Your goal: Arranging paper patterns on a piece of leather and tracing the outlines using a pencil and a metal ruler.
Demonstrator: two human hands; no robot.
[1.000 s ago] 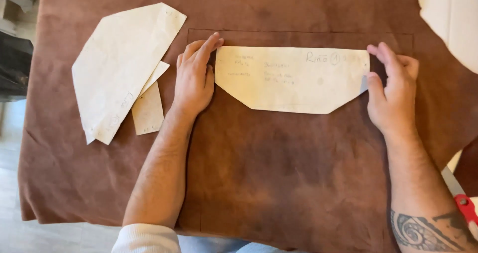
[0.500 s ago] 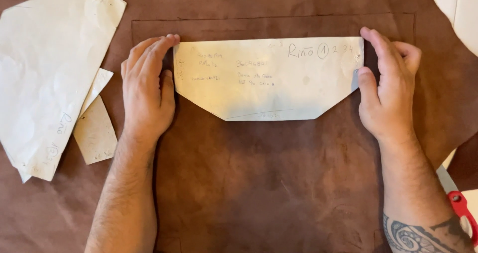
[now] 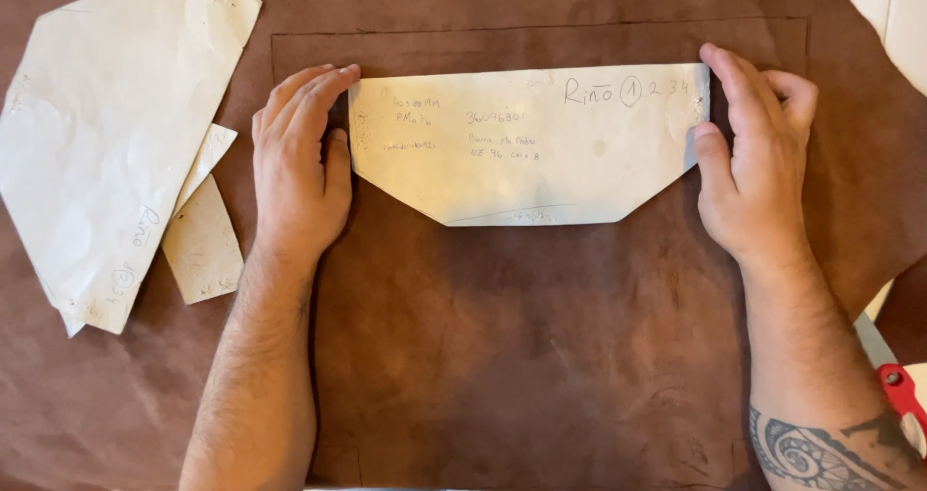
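Matt, creased paper pattern [image 3: 529, 143] lies on napped brown suede hide [image 3: 521, 356].

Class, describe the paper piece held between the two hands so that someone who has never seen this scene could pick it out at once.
Start from the brown suede hide covering the surface. In its upper middle lies a wide cream paper pattern, the left hand at one end and the right hand at the other. Unlike the paper pieces stacked at far left, its lower corners are cut off at an angle.

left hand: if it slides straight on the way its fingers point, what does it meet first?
The left hand points up the frame, beside the paper pattern. Straight on there is only brown leather, first its drawn line. No object blocks it, as far as the view shows.
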